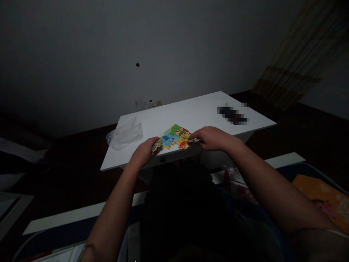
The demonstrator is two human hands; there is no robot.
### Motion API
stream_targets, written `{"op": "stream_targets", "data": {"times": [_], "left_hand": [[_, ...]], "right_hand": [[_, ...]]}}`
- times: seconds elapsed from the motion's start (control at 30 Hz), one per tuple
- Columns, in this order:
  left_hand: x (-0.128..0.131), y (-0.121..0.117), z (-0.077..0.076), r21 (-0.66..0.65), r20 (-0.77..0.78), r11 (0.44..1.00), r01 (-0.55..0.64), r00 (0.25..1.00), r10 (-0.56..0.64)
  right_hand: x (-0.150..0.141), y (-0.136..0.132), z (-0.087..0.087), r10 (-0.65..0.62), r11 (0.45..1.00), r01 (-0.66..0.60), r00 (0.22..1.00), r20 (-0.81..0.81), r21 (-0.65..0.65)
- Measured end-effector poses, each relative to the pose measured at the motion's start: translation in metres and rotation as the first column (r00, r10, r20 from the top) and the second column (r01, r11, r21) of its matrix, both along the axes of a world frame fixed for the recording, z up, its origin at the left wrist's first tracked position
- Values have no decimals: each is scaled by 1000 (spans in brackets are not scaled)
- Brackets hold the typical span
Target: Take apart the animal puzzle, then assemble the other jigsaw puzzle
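Observation:
A partly joined jigsaw puzzle (174, 135) lies near the front edge of the white table (188, 112). It shows a blue animal, green ground and yellow and red patches, and its near edge is jagged. At its left side, my left hand (145, 150) is closed on several jigsaw pieces (157, 145). My right hand (211, 138) comes in from the other side, its fingers closed on more pieces (194, 140) by the puzzle's right edge. The exact number in each hand is too small to tell.
A crumpled clear plastic bag (127, 134) lies at the table's left end. Toward the right end is a dark, pixelated object (232, 115). An orange printed book or folder (324, 196) rests beside me at the right, and a wall socket strip (155, 104) sits behind the table.

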State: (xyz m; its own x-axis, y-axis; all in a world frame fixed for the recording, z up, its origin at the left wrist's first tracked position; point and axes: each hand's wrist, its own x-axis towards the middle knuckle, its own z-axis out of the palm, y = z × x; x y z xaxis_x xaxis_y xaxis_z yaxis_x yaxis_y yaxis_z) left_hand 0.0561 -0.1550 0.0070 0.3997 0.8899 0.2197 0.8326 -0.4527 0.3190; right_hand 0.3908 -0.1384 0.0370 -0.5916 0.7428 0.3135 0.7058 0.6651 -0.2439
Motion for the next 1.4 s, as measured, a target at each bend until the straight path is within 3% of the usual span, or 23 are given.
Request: {"op": "stream_targets", "data": {"times": [0.1,0.27,0.37,0.53,0.63,0.83,0.97,1.03,1.07,1.17,1.23,1.33,1.4], "left_hand": [[-1,6,5,1,-28,1000,-13,1000,13],[-6,10,5,42,63,992,-116,992,113],[-8,9,1,46,110,992,-118,988,112],[-2,8,3,100,182,983,-155,974,136],[8,6,7,129,282,978,-165,951,123],[36,-2,7,104,482,987,-125,874,60],[50,-5,1,95,529,989,-114,847,47],[56,-4,-2,82,591,989,-126,805,54],[60,-3,-4,72,636,988,-139,769,63],[72,1,-8,3,778,979,-203,616,125],[80,3,-10,-66,834,973,-223,522,177],[89,1,-12,-170,888,969,-179,398,229],[93,-3,-12,-241,913,964,-108,313,263]], "right_hand": [[0,9,8,61,989,-55,997,36,-134],[6,19,6,0,959,-44,987,-158,-280],[5,14,5,27,945,-66,992,-125,-319],[-12,-2,14,129,977,-113,989,78,-179],[-21,-5,16,97,992,-86,989,115,-94],[-21,-3,9,29,999,-30,999,-22,-29],[-18,-3,4,-3,999,-6,968,-250,-32],[-22,-4,-3,-45,998,19,886,-461,-61],[-26,-5,-7,-82,994,26,805,-588,-103],[-47,-11,-25,-246,949,-83,404,-881,-303],[-65,-17,-36,-341,888,-260,183,-922,-380],[-89,-24,-44,-416,813,-431,39,-908,-391],[-99,-26,-44,-432,804,-464,-25,-901,-372]]}}
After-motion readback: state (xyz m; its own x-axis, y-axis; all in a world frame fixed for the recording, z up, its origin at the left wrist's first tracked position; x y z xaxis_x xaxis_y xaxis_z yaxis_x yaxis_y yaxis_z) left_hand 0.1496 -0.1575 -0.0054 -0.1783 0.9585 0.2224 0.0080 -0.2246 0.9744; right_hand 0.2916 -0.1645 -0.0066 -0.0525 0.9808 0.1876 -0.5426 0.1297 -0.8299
